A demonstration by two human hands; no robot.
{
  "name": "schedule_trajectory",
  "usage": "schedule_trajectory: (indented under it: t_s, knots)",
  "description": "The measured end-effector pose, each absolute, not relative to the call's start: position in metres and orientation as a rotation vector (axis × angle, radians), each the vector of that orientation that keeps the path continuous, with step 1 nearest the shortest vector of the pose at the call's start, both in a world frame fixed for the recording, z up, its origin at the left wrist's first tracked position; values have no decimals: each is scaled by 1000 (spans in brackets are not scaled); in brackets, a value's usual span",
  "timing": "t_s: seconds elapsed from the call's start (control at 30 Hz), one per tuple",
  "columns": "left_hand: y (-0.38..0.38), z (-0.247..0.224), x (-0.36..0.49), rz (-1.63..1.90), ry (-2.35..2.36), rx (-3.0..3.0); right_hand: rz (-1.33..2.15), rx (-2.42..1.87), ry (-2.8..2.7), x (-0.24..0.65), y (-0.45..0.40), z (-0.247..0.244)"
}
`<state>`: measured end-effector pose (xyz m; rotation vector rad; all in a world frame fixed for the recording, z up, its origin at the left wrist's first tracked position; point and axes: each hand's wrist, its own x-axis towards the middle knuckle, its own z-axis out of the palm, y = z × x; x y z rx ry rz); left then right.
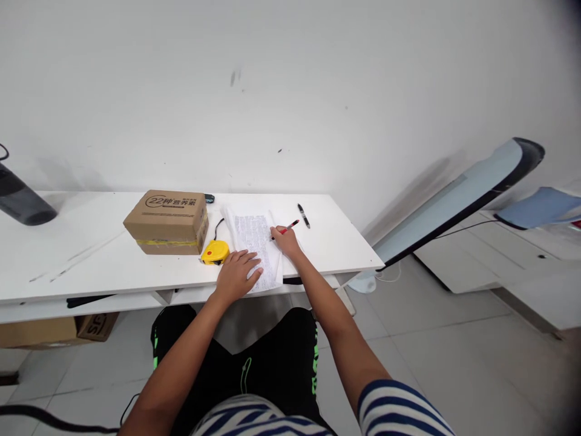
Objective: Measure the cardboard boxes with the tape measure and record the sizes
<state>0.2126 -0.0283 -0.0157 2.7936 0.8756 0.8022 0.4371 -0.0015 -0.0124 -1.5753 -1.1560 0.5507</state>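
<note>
A sheet of paper covered in handwriting lies on the white desk, its near end reaching over the front edge. My right hand is closed around a red pen, with the pen tip at the right part of the writing. Flat on the lower left of the paper rests my left hand, fingers spread. Just beyond its fingers sits a yellow tape measure with a black strap. A black pen lies to the right of the paper.
Left of the tape measure stands a closed cardboard box, with a small dark object behind it. A dark bottle is at the far left. Beyond the desk's right end leans a light-blue board with a dark rim.
</note>
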Motion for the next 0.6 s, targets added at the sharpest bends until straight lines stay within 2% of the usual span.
schedule_trajectory:
  t_s: [0.43,0.6]
  knots:
    - [-33,-20,209,825,897,2776,455,-1583,-1153,432,-4,-16]
    - [-34,-20,208,838,905,2773,517,-1586,-1184,434,-2,-19]
